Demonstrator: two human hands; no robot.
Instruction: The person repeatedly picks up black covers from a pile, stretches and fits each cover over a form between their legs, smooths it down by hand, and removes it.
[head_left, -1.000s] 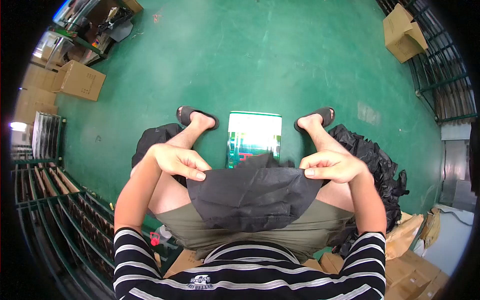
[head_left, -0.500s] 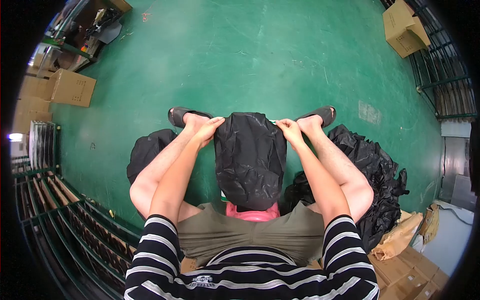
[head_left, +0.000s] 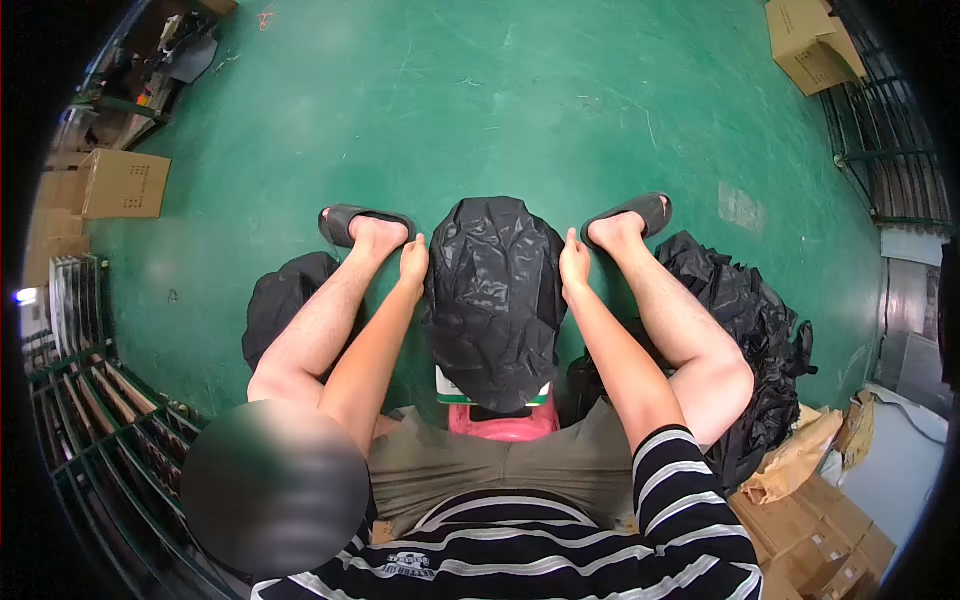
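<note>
A crinkled black plastic cover (head_left: 492, 300) lies over a box-like thing between my legs. Most of that thing is hidden; only a white rim with green edging (head_left: 546, 393) shows near me. Along the cover's left side is my left hand (head_left: 414, 264), fairly straight, palm turned inward. My right hand (head_left: 575, 264) mirrors it on the right side, thumb pointing forward. Both look open, though some fingers are hidden, and sit against or very close to the cover. Below it shows a pink plastic part (head_left: 503, 426).
A heap of black plastic (head_left: 735, 330) lies by my right leg, another black piece (head_left: 290, 305) by my left. Cardboard boxes (head_left: 125, 184) and racks (head_left: 110, 430) stand at the sides. Brown paper (head_left: 795, 455) lies at lower right. The floor (head_left: 480, 110) is green.
My hands have left the cover's far corners and come down along its two sides. More of the white and green rim shows at the near end. My feet have shifted slightly.
</note>
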